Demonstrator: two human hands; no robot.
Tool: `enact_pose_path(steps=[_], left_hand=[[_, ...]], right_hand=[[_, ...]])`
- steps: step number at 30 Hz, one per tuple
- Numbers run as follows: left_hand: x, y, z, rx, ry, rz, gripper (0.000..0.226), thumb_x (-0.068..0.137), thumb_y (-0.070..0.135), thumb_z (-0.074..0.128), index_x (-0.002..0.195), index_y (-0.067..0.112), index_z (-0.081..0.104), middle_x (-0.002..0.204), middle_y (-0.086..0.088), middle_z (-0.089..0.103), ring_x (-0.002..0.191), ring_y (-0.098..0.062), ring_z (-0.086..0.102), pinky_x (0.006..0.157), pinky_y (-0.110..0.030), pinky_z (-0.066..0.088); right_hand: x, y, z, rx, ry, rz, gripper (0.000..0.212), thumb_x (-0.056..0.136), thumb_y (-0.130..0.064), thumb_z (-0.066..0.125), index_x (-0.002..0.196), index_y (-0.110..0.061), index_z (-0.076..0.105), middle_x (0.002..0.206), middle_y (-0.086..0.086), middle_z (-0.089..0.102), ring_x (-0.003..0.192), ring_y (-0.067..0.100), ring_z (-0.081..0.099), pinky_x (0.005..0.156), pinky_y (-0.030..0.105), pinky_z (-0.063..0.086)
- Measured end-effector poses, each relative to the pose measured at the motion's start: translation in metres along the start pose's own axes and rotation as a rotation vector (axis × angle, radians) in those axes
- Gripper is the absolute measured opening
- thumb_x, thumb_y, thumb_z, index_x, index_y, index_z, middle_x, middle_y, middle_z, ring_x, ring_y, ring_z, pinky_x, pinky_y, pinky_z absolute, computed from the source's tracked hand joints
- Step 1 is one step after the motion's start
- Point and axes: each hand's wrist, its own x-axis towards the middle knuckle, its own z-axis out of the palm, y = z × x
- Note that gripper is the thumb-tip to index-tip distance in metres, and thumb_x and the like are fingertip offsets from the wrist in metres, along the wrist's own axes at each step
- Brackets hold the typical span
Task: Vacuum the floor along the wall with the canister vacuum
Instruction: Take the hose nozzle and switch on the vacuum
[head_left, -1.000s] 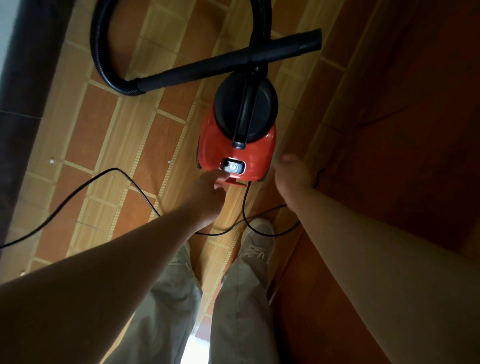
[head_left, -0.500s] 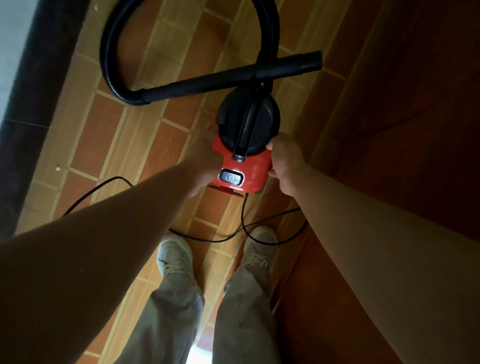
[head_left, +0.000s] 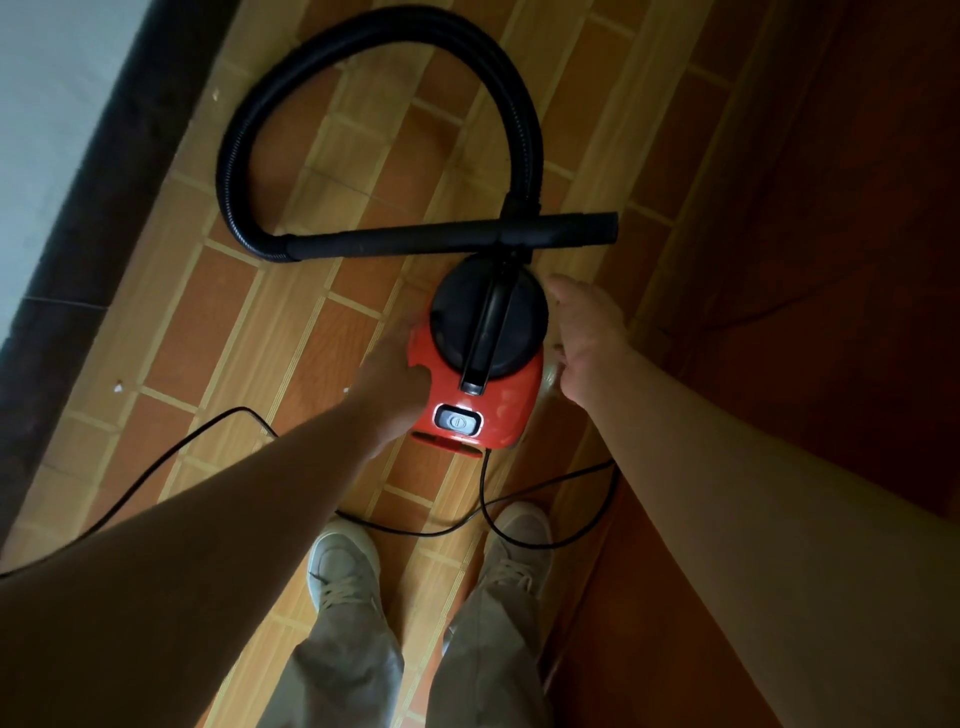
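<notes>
Head view looks straight down on the red canister vacuum (head_left: 480, 410) sitting on the tiled floor (head_left: 218, 338) just ahead of the person's shoes, its black hose (head_left: 244, 156) looped toward the dark wall base (head_left: 93, 197) and the wand (head_left: 447, 239) lying across its front. The left hand (head_left: 389, 379) presses against the canister's left flank and the right hand (head_left: 587, 338) hangs loosely spread just beside its right, neither closed on anything. I'd say the body is being squared up; better to mind the power cord (head_left: 483, 499) curling by the feet, then take the wand.
</notes>
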Motion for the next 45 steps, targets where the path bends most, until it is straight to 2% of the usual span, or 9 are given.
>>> enact_pose_path(steps=[3, 8, 13, 18, 20, 25, 37, 41, 45], left_hand=[[-0.004, 0.007, -0.006, -0.030, 0.037, 0.005, 0.058, 0.092, -0.002, 0.046, 0.139, 0.033, 0.048, 0.105, 0.019, 0.061, 0.095, -0.003, 0.063, 0.074, -0.029, 0.054], [-0.018, 0.017, -0.013, -0.038, 0.090, 0.002, 0.052, 0.095, -0.007, 0.046, 0.122, 0.038, 0.043, 0.091, 0.026, 0.045, 0.065, 0.019, 0.055, 0.055, -0.008, 0.044], [-0.024, 0.006, -0.024, -0.041, 0.132, -0.036, 0.065, 0.095, -0.004, 0.047, 0.151, 0.030, 0.040, 0.142, 0.003, 0.049, 0.106, 0.000, 0.050, 0.080, -0.026, 0.047], [-0.029, -0.009, -0.033, 0.052, 0.164, -0.078, 0.062, 0.099, 0.004, 0.050, 0.152, 0.032, 0.037, 0.159, -0.003, 0.039, 0.146, -0.024, 0.036, 0.115, -0.045, 0.038], [-0.030, -0.014, -0.034, 0.055, 0.180, -0.084, 0.062, 0.099, 0.004, 0.050, 0.152, 0.034, 0.038, 0.157, -0.002, 0.041, 0.145, -0.023, 0.038, 0.113, -0.042, 0.039], [-0.047, -0.010, -0.040, 0.045, 0.205, -0.085, 0.062, 0.098, 0.004, 0.053, 0.150, 0.036, 0.039, 0.155, 0.000, 0.045, 0.143, -0.020, 0.041, 0.110, -0.040, 0.041], [-0.163, 0.115, -0.076, 0.016, 0.262, 0.042, 0.063, 0.095, 0.007, 0.055, 0.151, 0.031, 0.037, 0.153, 0.001, 0.043, 0.132, -0.013, 0.045, 0.097, -0.027, 0.037], [-0.217, 0.192, -0.097, 0.053, 0.308, 0.137, 0.057, 0.097, 0.008, 0.054, 0.148, 0.030, 0.038, 0.126, 0.014, 0.048, 0.087, 0.006, 0.051, 0.068, -0.005, 0.035], [-0.262, 0.271, -0.108, 0.163, 0.292, 0.302, 0.048, 0.088, 0.020, 0.059, 0.133, 0.032, 0.050, 0.120, 0.006, 0.061, 0.097, -0.008, 0.062, 0.074, -0.019, 0.050]], right_hand=[[-0.001, -0.024, 0.010, 0.121, 0.005, 0.023, 0.039, 0.089, -0.050, 0.075, 0.116, -0.025, 0.062, 0.114, 0.006, 0.072, 0.097, 0.023, 0.071, 0.077, 0.036, 0.058], [-0.006, -0.048, 0.020, 0.273, 0.023, 0.074, 0.050, 0.092, -0.050, 0.072, 0.133, -0.027, 0.055, 0.100, -0.003, 0.058, 0.080, 0.016, 0.051, 0.087, 0.039, 0.046], [-0.008, -0.053, 0.026, 0.324, 0.076, 0.118, 0.056, 0.097, -0.046, 0.067, 0.147, -0.025, 0.050, 0.103, -0.002, 0.058, 0.073, 0.014, 0.046, 0.088, 0.042, 0.039], [-0.004, -0.053, 0.029, 0.427, 0.051, 0.104, 0.051, 0.099, -0.043, 0.065, 0.144, -0.022, 0.054, 0.101, -0.005, 0.058, 0.090, 0.019, 0.051, 0.104, 0.047, 0.042], [-0.002, -0.055, 0.029, 0.453, 0.032, 0.078, 0.050, 0.099, -0.045, 0.065, 0.142, -0.021, 0.057, 0.096, -0.007, 0.058, 0.111, 0.020, 0.056, 0.107, 0.047, 0.039], [-0.020, -0.079, 0.022, 0.376, 0.055, -0.091, 0.041, 0.098, -0.041, 0.067, 0.135, -0.022, 0.060, 0.118, -0.007, 0.068, 0.097, 0.004, 0.059, 0.111, 0.041, 0.035], [-0.243, -0.206, 0.000, 0.145, 0.152, -0.585, 0.017, 0.094, -0.027, 0.075, 0.108, -0.017, 0.073, 0.099, 0.000, 0.075, 0.086, 0.011, 0.073, 0.067, 0.014, 0.055], [-0.336, -0.251, -0.018, 0.004, 0.223, -0.712, 0.014, 0.086, -0.038, 0.079, 0.089, -0.025, 0.077, 0.082, -0.008, 0.076, 0.082, 0.013, 0.074, 0.079, 0.038, 0.063], [-0.428, -0.286, -0.037, -0.113, 0.226, -0.801, 0.016, 0.084, -0.043, 0.080, 0.079, -0.029, 0.073, 0.077, -0.010, 0.075, 0.076, 0.009, 0.073, 0.080, 0.043, 0.063]])
